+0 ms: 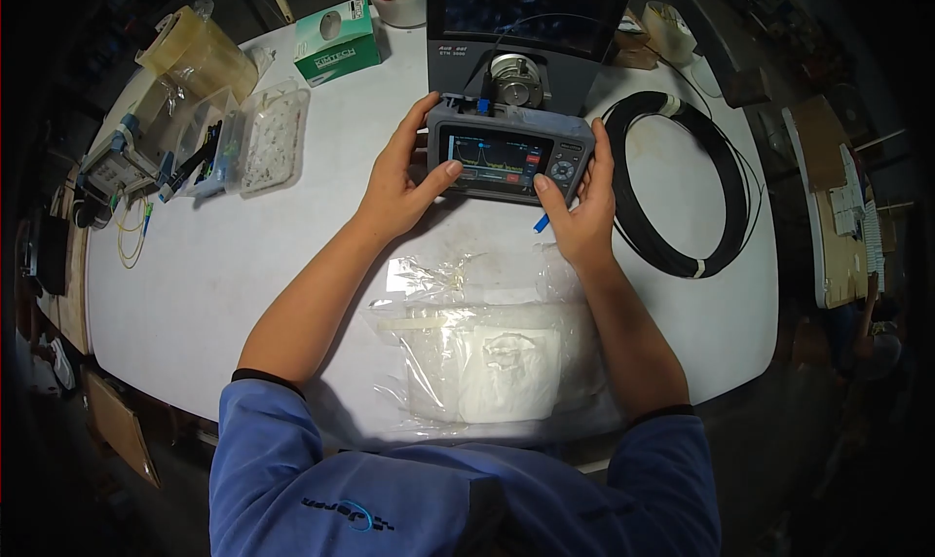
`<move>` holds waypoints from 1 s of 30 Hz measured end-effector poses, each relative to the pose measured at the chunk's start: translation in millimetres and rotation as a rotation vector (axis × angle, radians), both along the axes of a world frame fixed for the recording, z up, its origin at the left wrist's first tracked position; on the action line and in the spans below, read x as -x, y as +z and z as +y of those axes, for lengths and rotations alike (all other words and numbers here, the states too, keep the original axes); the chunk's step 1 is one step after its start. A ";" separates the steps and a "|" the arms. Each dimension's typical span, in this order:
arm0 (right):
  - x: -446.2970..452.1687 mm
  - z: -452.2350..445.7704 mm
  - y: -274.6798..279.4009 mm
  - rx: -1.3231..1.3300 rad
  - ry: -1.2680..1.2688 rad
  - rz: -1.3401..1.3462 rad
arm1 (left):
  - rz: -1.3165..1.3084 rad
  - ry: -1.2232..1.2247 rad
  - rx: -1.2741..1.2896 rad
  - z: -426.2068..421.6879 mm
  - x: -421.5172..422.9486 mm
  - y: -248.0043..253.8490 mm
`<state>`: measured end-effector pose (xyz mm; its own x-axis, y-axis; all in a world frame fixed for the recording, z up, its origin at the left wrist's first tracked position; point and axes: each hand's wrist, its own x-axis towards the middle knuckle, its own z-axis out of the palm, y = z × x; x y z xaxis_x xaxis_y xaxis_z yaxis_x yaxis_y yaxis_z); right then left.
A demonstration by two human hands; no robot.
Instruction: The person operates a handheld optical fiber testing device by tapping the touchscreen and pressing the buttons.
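Note:
A grey handheld tester (506, 153) with a lit screen showing a trace is held in both hands. My left hand (401, 182) grips its left side, the thumb over the screen's lower left edge. Around the right side is my right hand (582, 206), its thumb at the screen's lower right corner, beside the round keypad. A blue connector (483, 106) is plugged into the top edge. Below the tester, near my right thumb, a small blue piece (542, 223) shows. A coil of black cable (623, 177) lies right of my right hand.
A clear plastic bag (438, 362) with a white pad lies between my forearms. Behind the tester stands a machine with a dark monitor (526, 12). At the left are a green tissue box (336, 43), tape rolls (200, 55), a clear bin (209, 143) and a speckled tray (274, 138).

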<state>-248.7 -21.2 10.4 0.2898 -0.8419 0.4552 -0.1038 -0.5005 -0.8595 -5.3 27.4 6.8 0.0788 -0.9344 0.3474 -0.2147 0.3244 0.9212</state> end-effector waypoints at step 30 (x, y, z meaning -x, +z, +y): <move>6.3 -5.7 2.7 0.018 -0.005 0.031 | -0.123 0.003 0.077 6.1 5.7 -4.3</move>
